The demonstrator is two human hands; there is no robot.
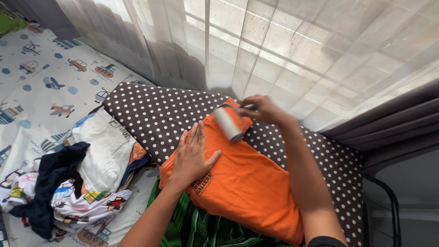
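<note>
Only one view here, the head cam looking down. The right hand is curled shut around the handle of a lint roller, with the roller's pale barrel sitting on the top end of an orange shirt. The barrel lies crosswise just inboard of the grip, so the sticky side looks flat on the cloth; the motion blur makes it hard to be sure.

The left hand holds nothing: it's open and flat, fingers spread, palm pressed on the shirt just this side of the roller. My guess is it's there to pin the fabric so it doesn't bunch up or slide under the barrel.

The shirt is spread along a polka-dot ironing board, which gives it a firm flat base under both hands. Something green and striped hangs below the shirt's near edge. Off past the left hand, a heap of clothes sits on a bedsheet printed with little planes and boats. Beyond the right hand there's a sheer curtain with daylight coming through.
</note>
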